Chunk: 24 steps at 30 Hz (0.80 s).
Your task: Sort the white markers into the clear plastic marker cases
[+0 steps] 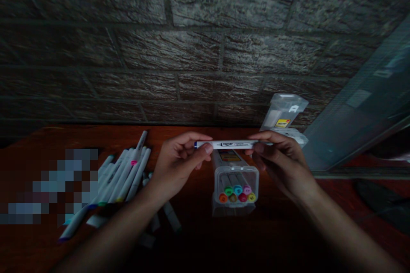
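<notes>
A white marker [232,144] with a dark blue end and black print lies level between my two hands. My left hand [179,160] pinches its blue end between thumb and fingers. At the other end, my right hand [282,158] grips it the same way, covering that tip. Just below the marker is a clear plastic case [236,209], lying with its open end toward me. Several markers with coloured ends, such as green, blue, pink, orange and yellow, are inside it. To the left of my left hand, several loose white markers [123,175] are spread on the table.
The wooden table [198,239] meets a dark brick wall [192,51] at the back. Another clear plastic case [283,113] stands upright by the wall at right, beside a glass-like panel [355,102]. A pixelated patch hides part of the left side.
</notes>
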Tool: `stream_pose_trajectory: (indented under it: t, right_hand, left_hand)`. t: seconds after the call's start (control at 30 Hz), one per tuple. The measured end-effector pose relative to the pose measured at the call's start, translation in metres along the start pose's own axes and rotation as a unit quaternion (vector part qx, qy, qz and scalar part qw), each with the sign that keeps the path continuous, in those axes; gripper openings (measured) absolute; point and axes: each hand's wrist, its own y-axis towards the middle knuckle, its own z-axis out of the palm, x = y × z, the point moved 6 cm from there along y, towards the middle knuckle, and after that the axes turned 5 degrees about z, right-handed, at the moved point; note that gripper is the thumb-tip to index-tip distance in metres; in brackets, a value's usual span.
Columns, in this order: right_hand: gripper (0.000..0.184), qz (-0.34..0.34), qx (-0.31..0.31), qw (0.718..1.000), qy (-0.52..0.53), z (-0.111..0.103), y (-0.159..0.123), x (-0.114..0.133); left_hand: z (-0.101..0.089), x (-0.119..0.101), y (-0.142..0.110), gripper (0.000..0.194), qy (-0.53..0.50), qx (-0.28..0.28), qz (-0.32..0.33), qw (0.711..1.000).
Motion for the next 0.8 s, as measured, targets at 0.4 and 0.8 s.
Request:
stream_pose_trajectory:
  t: [0.4,0.8]
  right_hand:
    - [0.014,-0.002,0.0,1.0,0.003,0.0007,-0.0003,0.0013]
    - [0.017,0.002,0.002,1.0,0.015,0.0007,0.0002,0.0008]
  left_hand:
    - [-0.0001,0.0015,0.0,0.014,0.002,0.003,-0.001,1.0]
    - [0.0001,0.0024,0.0,0.011,-0.025,0.007,-0.001,1.0]
